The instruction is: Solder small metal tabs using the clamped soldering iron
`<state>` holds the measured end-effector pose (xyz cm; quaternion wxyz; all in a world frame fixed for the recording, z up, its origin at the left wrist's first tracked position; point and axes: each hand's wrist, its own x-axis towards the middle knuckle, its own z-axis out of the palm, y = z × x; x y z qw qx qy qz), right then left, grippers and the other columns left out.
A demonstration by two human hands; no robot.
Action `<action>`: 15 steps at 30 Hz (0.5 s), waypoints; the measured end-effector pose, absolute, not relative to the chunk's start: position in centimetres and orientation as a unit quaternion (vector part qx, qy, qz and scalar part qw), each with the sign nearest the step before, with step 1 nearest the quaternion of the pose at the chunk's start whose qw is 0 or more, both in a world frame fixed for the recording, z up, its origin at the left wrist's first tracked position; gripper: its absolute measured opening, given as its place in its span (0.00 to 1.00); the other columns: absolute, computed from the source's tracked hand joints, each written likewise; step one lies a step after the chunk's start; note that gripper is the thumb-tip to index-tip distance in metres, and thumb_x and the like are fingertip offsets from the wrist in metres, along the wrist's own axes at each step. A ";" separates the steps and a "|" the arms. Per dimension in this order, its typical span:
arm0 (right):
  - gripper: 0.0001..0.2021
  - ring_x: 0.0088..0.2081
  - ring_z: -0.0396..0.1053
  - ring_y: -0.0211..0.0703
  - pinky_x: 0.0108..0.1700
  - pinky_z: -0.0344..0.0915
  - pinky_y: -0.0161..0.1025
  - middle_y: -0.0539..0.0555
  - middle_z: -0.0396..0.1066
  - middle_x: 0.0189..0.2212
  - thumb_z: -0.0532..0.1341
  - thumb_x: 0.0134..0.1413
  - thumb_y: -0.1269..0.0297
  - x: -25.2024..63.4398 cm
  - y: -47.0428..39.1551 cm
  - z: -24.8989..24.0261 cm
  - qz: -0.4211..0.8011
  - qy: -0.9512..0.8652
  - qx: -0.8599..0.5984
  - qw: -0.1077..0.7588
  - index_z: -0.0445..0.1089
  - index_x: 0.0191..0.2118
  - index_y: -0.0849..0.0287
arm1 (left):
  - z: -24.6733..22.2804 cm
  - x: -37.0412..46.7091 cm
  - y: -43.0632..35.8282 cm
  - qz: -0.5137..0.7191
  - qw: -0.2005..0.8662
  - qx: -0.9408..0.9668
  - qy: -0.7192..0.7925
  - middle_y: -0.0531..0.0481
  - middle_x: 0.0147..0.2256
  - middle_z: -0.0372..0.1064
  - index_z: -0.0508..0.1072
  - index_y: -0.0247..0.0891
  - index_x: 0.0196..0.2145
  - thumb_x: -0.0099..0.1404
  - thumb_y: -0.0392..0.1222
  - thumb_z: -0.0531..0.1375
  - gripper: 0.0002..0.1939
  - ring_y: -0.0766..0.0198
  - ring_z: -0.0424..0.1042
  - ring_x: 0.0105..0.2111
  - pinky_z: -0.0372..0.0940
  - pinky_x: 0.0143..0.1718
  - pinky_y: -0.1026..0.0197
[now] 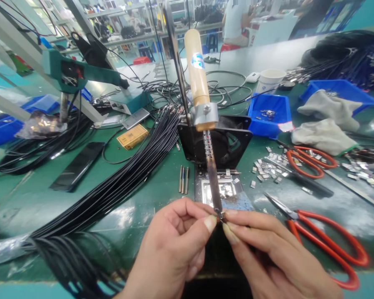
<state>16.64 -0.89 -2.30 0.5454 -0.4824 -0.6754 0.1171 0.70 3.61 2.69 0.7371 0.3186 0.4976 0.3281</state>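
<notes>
A soldering iron (197, 70) with a wooden handle is clamped with its tip pointing down. Just under that tip my left hand (180, 236) and my right hand (264, 245) meet, thumbs and forefingers closed. A small metal connector (222, 216) shows at the right fingertips, touching or very near the tip. What the left fingertips pinch is mostly hidden. Behind the hands lies a metal tray (207, 193) with small metal pieces. A black fan (218, 143) stands behind the iron.
On the left lie a bundle of black cables (121, 178), a phone (77, 166) and a yellow box (132, 136). To the right are red-handled scissors (330, 236), a second red-handled pair (311, 160), scattered connectors (269, 168), gloves (324, 135) and a blue bin (269, 114). A person (235, 20) sits beyond.
</notes>
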 end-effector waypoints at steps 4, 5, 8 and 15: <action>0.13 0.46 0.76 0.36 0.47 0.76 0.30 0.56 0.74 0.45 0.66 0.53 0.83 16.3 -1.0 -2.4 0.111 -0.675 -0.476 0.553 0.73 0.42 0.63 | 2.3 0.6 3.4 0.329 0.730 0.336 0.497 0.60 0.16 0.53 0.67 0.35 0.32 0.66 0.45 0.66 0.13 0.76 0.49 0.15 0.44 0.15 0.71; 0.13 0.46 0.76 0.36 0.47 0.76 0.30 0.56 0.74 0.45 0.66 0.53 0.83 16.2 -1.0 -2.5 0.109 -0.673 -0.474 0.557 0.73 0.42 0.63 | 2.1 0.6 3.4 0.328 0.730 0.335 0.497 0.61 0.16 0.52 0.67 0.35 0.32 0.66 0.45 0.66 0.13 0.76 0.48 0.14 0.43 0.15 0.71; 0.12 0.45 0.75 0.36 0.47 0.75 0.29 0.56 0.74 0.44 0.66 0.52 0.84 16.0 -1.1 -2.5 0.107 -0.662 -0.474 0.571 0.73 0.41 0.63 | 1.9 0.6 3.2 0.330 0.728 0.335 0.499 0.60 0.18 0.55 0.66 0.35 0.33 0.66 0.45 0.66 0.13 0.77 0.48 0.14 0.43 0.14 0.71; 0.12 0.46 0.75 0.38 0.47 0.74 0.31 0.56 0.74 0.44 0.65 0.52 0.83 16.1 -1.7 -2.7 0.080 -0.661 -0.464 0.584 0.74 0.41 0.63 | 2.2 0.4 1.9 0.335 0.694 0.391 0.503 0.56 0.21 0.59 0.70 0.33 0.34 0.67 0.48 0.65 0.15 0.76 0.53 0.16 0.48 0.17 0.70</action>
